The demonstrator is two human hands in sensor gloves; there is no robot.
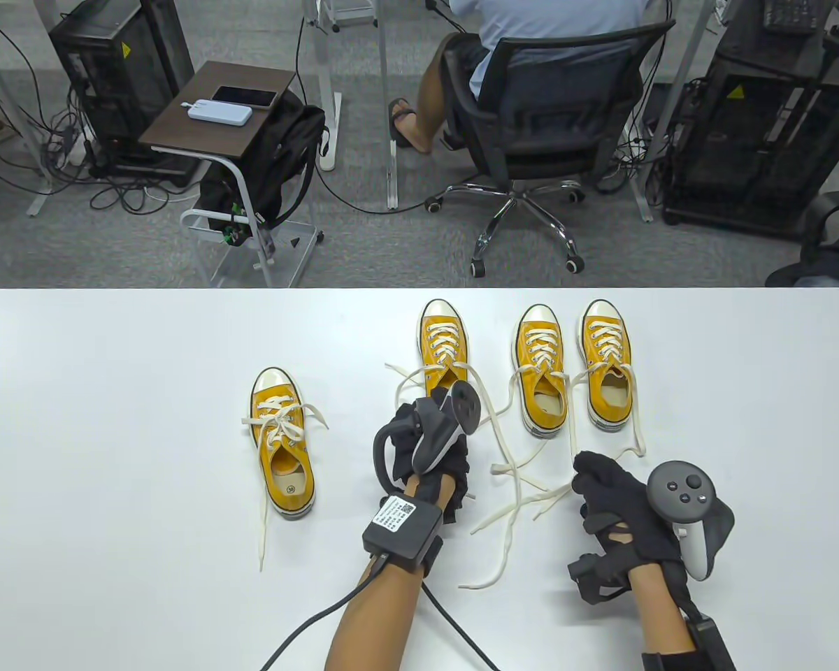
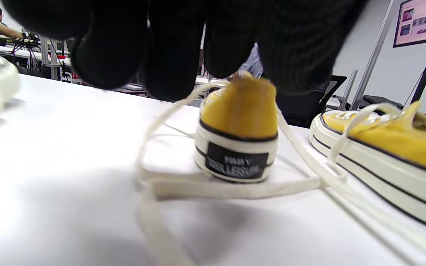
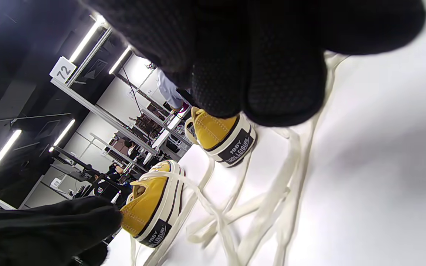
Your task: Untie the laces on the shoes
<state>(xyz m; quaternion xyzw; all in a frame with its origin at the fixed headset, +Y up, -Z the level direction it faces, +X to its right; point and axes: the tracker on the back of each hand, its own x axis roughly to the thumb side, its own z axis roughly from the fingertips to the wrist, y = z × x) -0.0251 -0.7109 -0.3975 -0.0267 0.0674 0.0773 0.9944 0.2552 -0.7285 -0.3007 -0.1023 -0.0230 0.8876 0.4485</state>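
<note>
Four yellow canvas shoes with cream laces stand on the white table [image 1: 112, 419]. The leftmost shoe [image 1: 280, 447] has its laces crossed at the top eyelets, ends trailing. My left hand [image 1: 409, 419] hangs over the heel of the second shoe [image 1: 442, 342]; in the left wrist view its fingers [image 2: 168, 55] bunch above that heel [image 2: 239, 125], beside a lace loop [image 2: 150, 147], and a hold is unclear. The third shoe [image 1: 540, 370] and fourth shoe [image 1: 607, 363] have loose laces. My right hand [image 1: 587, 482] grips a loose lace [image 1: 524, 500]; its curled fingers [image 3: 257, 74] cover it.
Loose laces lie tangled on the table between my hands [image 1: 510, 489]. Beyond the far table edge are a person on an office chair [image 1: 531, 105], a small side table [image 1: 217, 105] and computer racks [image 1: 755, 126].
</note>
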